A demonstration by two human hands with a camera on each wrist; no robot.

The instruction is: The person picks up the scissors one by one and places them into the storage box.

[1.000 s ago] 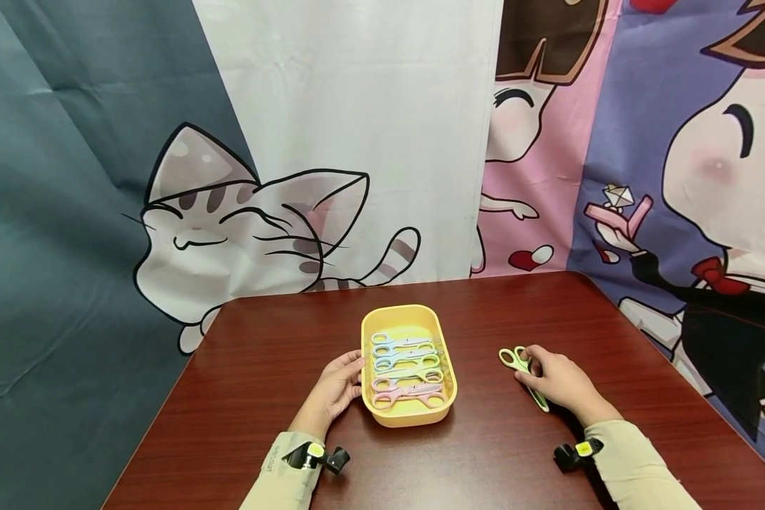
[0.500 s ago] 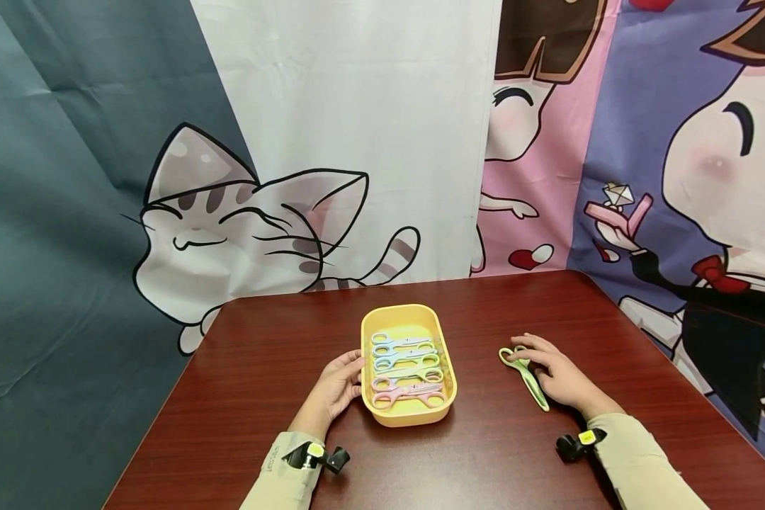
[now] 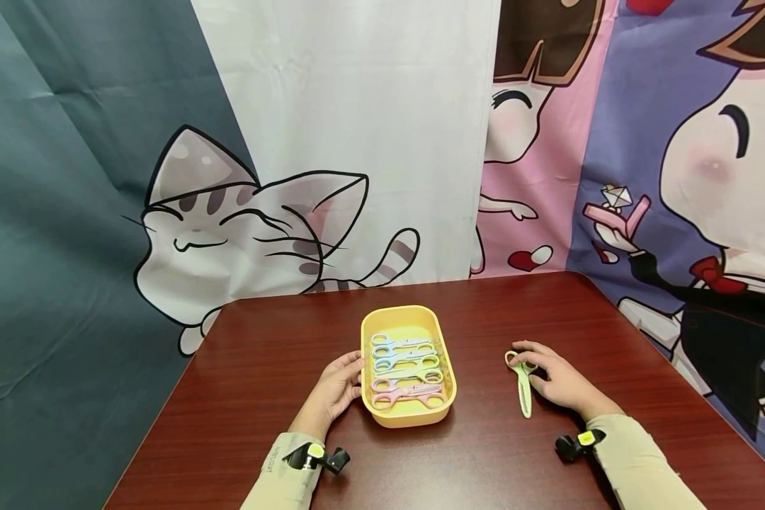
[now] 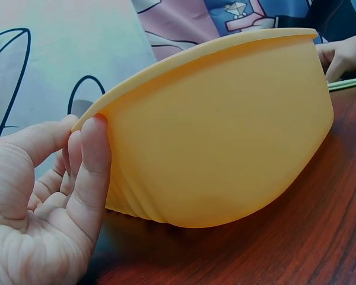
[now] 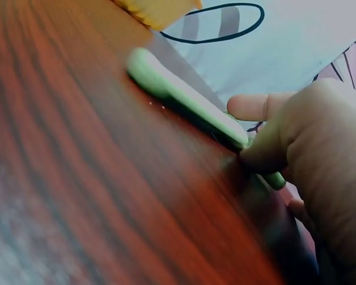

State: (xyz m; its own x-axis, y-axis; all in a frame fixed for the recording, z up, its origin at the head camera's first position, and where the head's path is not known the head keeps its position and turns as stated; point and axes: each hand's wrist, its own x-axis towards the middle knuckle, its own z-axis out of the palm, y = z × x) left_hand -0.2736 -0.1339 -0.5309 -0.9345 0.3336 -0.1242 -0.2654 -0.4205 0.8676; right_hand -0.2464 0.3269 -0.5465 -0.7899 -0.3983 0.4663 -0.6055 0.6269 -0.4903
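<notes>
At the left side of a yellow plastic tray (image 3: 398, 320), my left hand (image 3: 333, 391) pinches the rim, thumb on top and fingers against the outer wall, as the left wrist view shows. Several blue, green and pink scissors (image 3: 414, 390) lie across the tray in a row. To the right of it, on the table, lies a pair of light green scissors (image 3: 524, 391), handles away from me and blade end toward me. My right hand (image 3: 562, 384) rests over their handles with fingers extended. In the right wrist view its thumb (image 5: 267, 148) touches the green scissors.
The dark red wooden table (image 3: 280, 333) reaches back to a printed cloth backdrop (image 3: 357, 106) with cartoon figures. A strip of tabletop separates the tray from the green scissors. Small black cameras (image 3: 574, 448) are strapped to both wrists.
The right fingers have spread over the green scissors' handles. The scissors have turned, their blade end swinging left so that they point more straight toward me. Left hand and tray stay put.
</notes>
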